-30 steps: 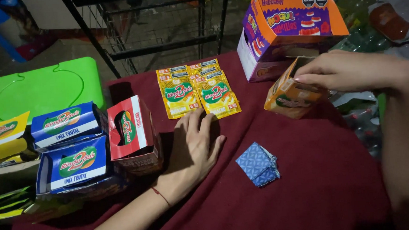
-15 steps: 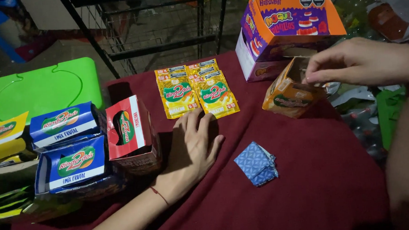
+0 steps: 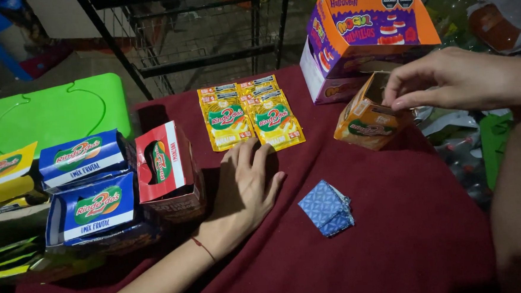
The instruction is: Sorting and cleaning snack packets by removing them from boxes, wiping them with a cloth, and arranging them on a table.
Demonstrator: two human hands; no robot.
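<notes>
I've got the right hand (image 3: 447, 80) up at the far right, fingers drawn together and curled down, fingertips at the open top of a small orange box (image 3: 367, 118). I can't tell whether they pinch the flap or merely touch it. That box stands tilted on the dark red cloth (image 3: 407, 228), its mouth turned up toward the hand. Just behind it, touching or nearly so, sits a bigger purple and orange carton (image 3: 366, 31), at the far right edge of the cloth.

Over to the left hand (image 3: 248, 186): it lies flat, palm down on the cloth, fingers spread a little and holding nothing. A thin red string circles the wrist. Its fingertips point at the yellow sachets (image 3: 250, 114), which lie in overlapping rows just beyond them. Right beside the thumb side, to the left, a red box (image 3: 167, 163) stands with its open face up. Further left I see two blue boxes (image 3: 87, 185), stacked near and far, then yellow packets at the edge, and a green plastic lid (image 3: 51, 113) behind them.

Near the middle, to the right of the flat hand and apart from it, lies a small folded blue patterned packet (image 3: 328, 207).
</notes>
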